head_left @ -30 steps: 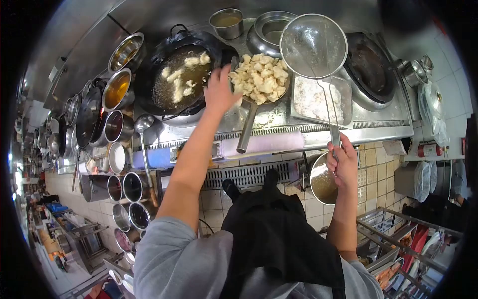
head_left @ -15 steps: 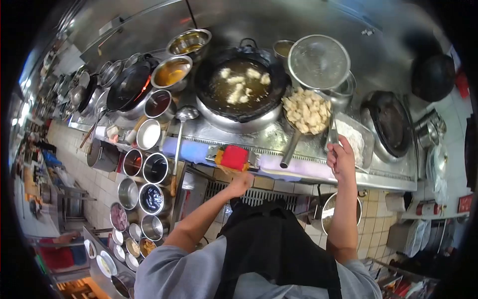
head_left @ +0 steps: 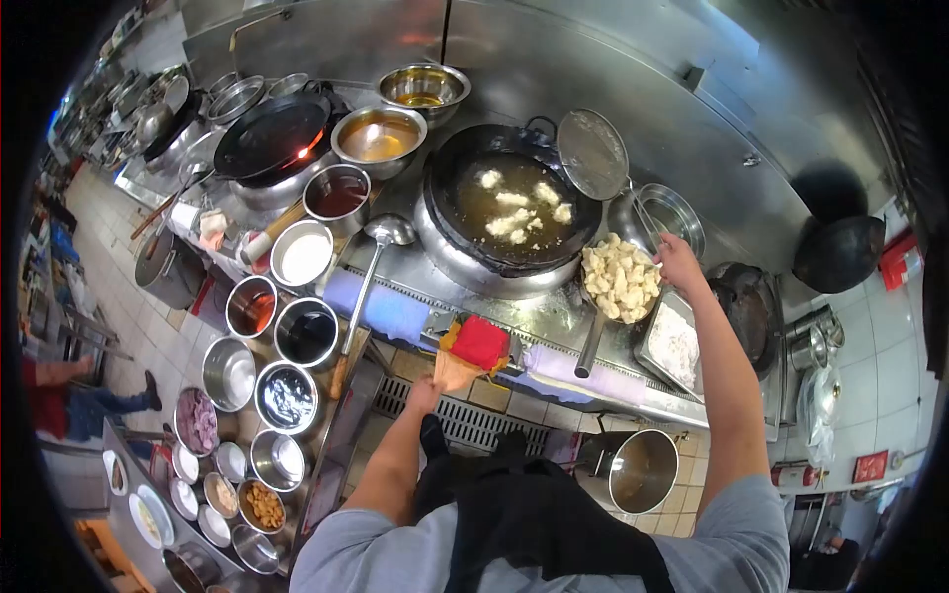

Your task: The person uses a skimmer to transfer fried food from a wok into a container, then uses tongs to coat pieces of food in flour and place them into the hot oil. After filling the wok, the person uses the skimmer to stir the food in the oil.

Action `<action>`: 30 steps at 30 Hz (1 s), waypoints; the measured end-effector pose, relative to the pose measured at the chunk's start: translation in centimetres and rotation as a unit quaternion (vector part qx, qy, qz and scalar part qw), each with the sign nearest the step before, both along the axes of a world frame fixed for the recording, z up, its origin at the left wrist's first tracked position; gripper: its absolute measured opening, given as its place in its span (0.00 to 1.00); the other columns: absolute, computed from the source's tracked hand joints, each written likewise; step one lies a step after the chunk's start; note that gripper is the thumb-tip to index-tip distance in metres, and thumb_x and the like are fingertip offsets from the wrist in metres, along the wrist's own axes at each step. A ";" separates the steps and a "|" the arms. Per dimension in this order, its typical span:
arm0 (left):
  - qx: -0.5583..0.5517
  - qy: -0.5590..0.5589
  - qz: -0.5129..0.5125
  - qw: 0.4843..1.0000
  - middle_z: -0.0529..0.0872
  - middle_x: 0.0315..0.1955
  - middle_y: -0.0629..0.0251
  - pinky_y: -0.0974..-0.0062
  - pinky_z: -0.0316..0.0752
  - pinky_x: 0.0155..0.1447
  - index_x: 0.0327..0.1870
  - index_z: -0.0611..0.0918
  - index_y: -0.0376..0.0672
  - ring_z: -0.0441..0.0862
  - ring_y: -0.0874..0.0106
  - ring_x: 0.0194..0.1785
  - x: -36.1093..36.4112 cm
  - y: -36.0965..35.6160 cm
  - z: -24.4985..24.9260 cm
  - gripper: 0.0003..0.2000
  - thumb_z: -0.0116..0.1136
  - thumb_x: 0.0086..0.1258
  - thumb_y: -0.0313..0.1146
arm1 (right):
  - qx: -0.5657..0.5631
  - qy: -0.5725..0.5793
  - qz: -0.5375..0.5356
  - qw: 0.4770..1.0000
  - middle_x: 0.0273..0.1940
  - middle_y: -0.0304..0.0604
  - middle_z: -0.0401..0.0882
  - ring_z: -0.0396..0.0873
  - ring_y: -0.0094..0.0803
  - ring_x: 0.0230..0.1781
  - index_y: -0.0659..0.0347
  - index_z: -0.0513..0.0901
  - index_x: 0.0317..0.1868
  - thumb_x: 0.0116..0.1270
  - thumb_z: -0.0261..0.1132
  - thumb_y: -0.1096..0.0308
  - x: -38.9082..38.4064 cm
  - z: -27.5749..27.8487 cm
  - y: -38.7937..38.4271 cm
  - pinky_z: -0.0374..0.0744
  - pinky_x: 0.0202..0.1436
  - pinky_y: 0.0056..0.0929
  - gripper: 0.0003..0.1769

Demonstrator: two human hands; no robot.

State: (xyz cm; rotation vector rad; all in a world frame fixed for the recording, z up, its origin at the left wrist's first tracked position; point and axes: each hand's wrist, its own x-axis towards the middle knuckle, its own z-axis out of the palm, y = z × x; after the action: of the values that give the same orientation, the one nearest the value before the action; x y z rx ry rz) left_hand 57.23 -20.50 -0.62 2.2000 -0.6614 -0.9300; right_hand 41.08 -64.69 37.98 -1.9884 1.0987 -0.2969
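Observation:
My right hand (head_left: 678,261) is raised over the stove and grips the wire handle of a round mesh skimmer (head_left: 592,153). The skimmer is tilted on edge at the right rim of the black wok (head_left: 450,188). Battered pieces (head_left: 514,210) fry in the wok's oil. Just below my right hand, a long-handled scoop holds a heap of pale battered pieces (head_left: 620,280). My left hand (head_left: 425,393) is low at the stove front, closed on the bottom corner of a tan cloth (head_left: 453,371) that hangs under a red cloth (head_left: 480,341).
A tray of flour (head_left: 675,346) lies right of the scoop. A ladle (head_left: 388,231) rests on the stove ledge. Bowls of sauce and seasoning (head_left: 306,332) crowd the left. A second wok (head_left: 272,135) sits at the back left. A steel pot (head_left: 641,470) stands on the floor. Another person's legs (head_left: 69,390) are at far left.
My right hand rose from the stove's front edge to above the scoop, tipping the skimmer on edge beside the wok. My left hand dropped lower below the red cloth. The view shifted left.

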 end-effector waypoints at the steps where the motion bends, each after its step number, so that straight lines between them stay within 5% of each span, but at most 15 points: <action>1: 0.029 -0.055 -0.006 0.998 0.80 0.40 0.45 0.63 0.70 0.52 0.36 0.82 0.36 0.77 0.53 0.47 -0.8 1.9 -0.5 0.22 0.48 0.64 0.50 | 0.001 0.006 0.007 1.000 0.28 0.41 0.74 0.66 0.22 0.14 0.61 0.62 0.64 0.67 0.47 0.69 0.0 -0.5 0.1 0.66 0.14 0.22 0.24; 7: 0.054 -0.066 0.001 0.996 0.80 0.41 0.48 0.63 0.68 0.56 0.35 0.82 0.37 0.74 0.54 0.50 -0.6 7.4 -0.3 0.21 0.46 0.64 0.49 | 0.157 0.014 -0.009 0.987 0.25 0.41 0.71 0.64 0.22 0.13 0.65 0.68 0.52 0.64 0.47 0.73 0.1 -2.9 5.6 0.65 0.12 0.22 0.16; 9: 0.059 -0.038 0.000 0.998 0.82 0.37 0.49 0.62 0.71 0.51 0.34 0.83 0.38 0.78 0.54 0.45 -0.8 7.3 1.0 0.20 0.48 0.64 0.48 | 0.238 -0.028 -0.003 0.971 0.23 0.41 0.70 0.63 0.21 0.12 0.64 0.68 0.44 0.62 0.47 0.75 0.3 -4.3 7.8 0.64 0.11 0.21 0.10; 12: 0.052 0.026 0.030 0.998 0.83 0.32 0.51 0.63 0.74 0.44 0.35 0.83 0.41 0.81 0.56 0.38 -1.6 7.4 1.2 0.19 0.49 0.64 0.49 | 0.301 -0.060 -0.021 0.951 0.24 0.41 0.69 0.62 0.20 0.13 0.63 0.67 0.44 0.62 0.48 0.76 1.9 -5.0 11.8 0.62 0.12 0.20 0.09; 17: 0.049 0.042 0.027 0.998 0.83 0.33 0.53 0.64 0.74 0.44 0.40 0.82 0.43 0.81 0.57 0.39 -2.5 7.4 1.4 0.20 0.49 0.64 0.51 | 0.469 -0.174 -0.015 0.866 0.25 0.40 0.68 0.60 0.19 0.14 0.59 0.65 0.38 0.63 0.49 0.77 6.0 -9.4 13.4 0.61 0.14 0.19 0.05; 20: 0.062 0.035 0.003 0.997 0.83 0.34 0.53 0.65 0.73 0.45 0.41 0.82 0.44 0.81 0.57 0.40 -1.8 7.8 1.0 0.20 0.49 0.64 0.52 | 0.508 -0.234 -0.019 0.829 0.24 0.38 0.68 0.61 0.19 0.14 0.57 0.64 0.39 0.63 0.49 0.77 9.2 -10.1 13.4 0.60 0.14 0.19 0.06; 30: 0.009 0.089 0.063 0.994 0.85 0.35 0.59 0.69 0.73 0.46 0.41 0.83 0.44 0.82 0.65 0.41 -1.3 11.4 -1.0 0.17 0.52 0.63 0.48 | 0.483 -0.279 -0.022 0.830 0.24 0.40 0.70 0.61 0.19 0.13 0.57 0.59 0.55 0.64 0.50 0.75 7.2 -9.6 13.9 0.58 0.13 0.18 0.19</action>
State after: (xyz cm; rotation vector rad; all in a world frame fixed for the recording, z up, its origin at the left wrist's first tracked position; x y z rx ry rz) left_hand 55.96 -9.06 -1.60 2.1168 -0.4273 -1.0543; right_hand 48.30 -50.81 28.42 -0.8751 0.6802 -0.2463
